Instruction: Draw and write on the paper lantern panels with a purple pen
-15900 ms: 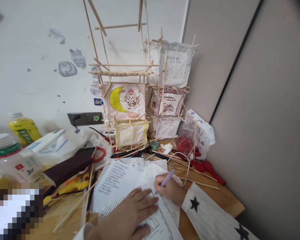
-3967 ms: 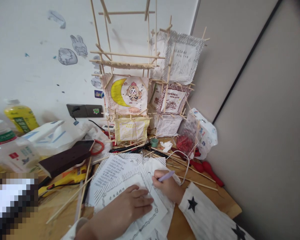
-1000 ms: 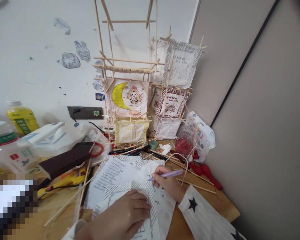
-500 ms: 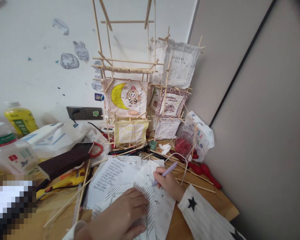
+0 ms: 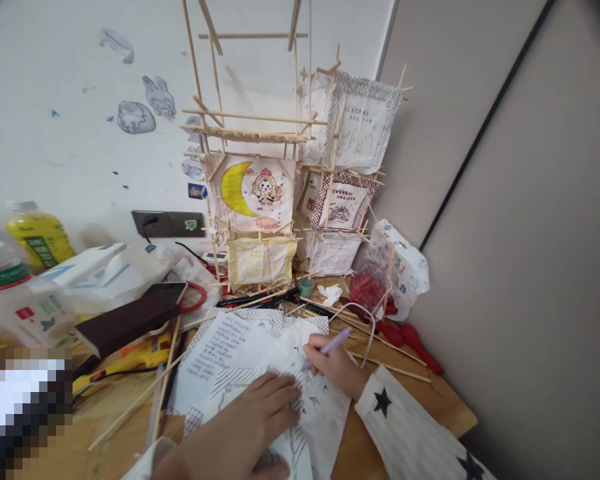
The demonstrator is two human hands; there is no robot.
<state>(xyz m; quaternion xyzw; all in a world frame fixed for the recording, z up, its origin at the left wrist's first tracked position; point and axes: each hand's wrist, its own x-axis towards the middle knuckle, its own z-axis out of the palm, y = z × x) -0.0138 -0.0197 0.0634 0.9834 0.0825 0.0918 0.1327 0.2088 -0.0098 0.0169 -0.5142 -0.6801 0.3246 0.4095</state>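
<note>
My right hand (image 5: 335, 365) grips a light purple pen (image 5: 334, 341), its tip down at a white drawing sheet (image 5: 325, 420) that bears small dark marks. Flat on a paper with a hatched border (image 5: 237, 383) rests my left hand (image 5: 253, 420), fingers stretched out and pressing on it. That bordered paper overlaps the drawing sheet. Behind both lies a page of handwritten lines (image 5: 225, 347). My left palm covers much of the bordered paper's drawing.
Stick-frame lanterns with drawn panels (image 5: 257, 193) stand at the back. To the left are a dark box (image 5: 135, 317), a yellow glue gun (image 5: 130, 357), a white-capped bottle (image 5: 15, 300) and a yellow drink bottle (image 5: 37, 233). Loose sticks (image 5: 400, 367) and red-handled pliers (image 5: 415, 343) lie right.
My right hand and the pen have shifted slightly left on the sheet. My left hand stays on the paper, moved marginally. The view has tilted a little.
</note>
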